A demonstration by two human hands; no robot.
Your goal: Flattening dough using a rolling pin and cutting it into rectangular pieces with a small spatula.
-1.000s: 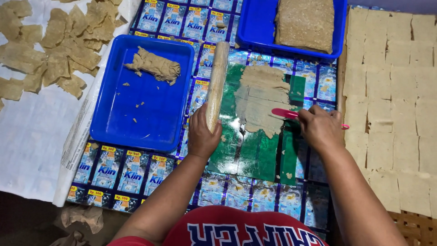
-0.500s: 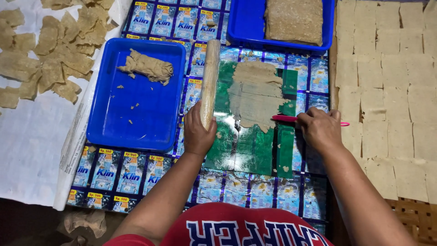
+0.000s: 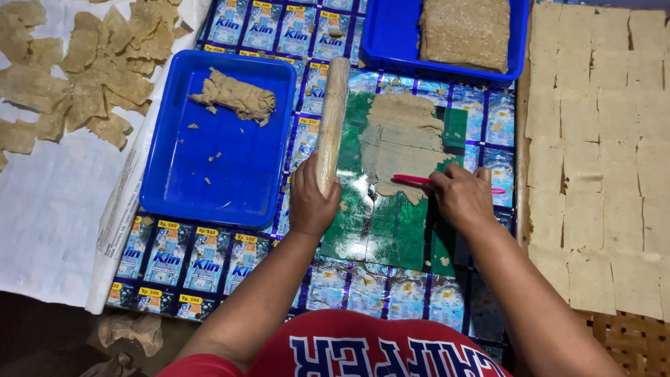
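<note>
My left hand (image 3: 310, 202) grips the near end of a pale wooden rolling pin (image 3: 332, 119) that lies on the table, pointing away from me. My right hand (image 3: 462, 195) holds a thin red-pink tool (image 3: 412, 179) whose tip rests on the near edge of a flattened sheet of tan dough (image 3: 401, 139). The dough lies on a green plastic sheet (image 3: 380, 223) between my hands, just right of the rolling pin.
A blue tray (image 3: 216, 181) at left holds a lump of dough (image 3: 236, 96) and crumbs. A second blue tray (image 3: 391, 42) at the back holds a dough slab (image 3: 464, 31). Cut dough squares (image 3: 600, 153) cover a mat at right; irregular thin pieces (image 3: 84, 77) lie on white paper at left.
The view has shifted slightly. My right hand has brought the red-pink tool lower along the dough's near edge. My left hand stays on the rolling pin.
</note>
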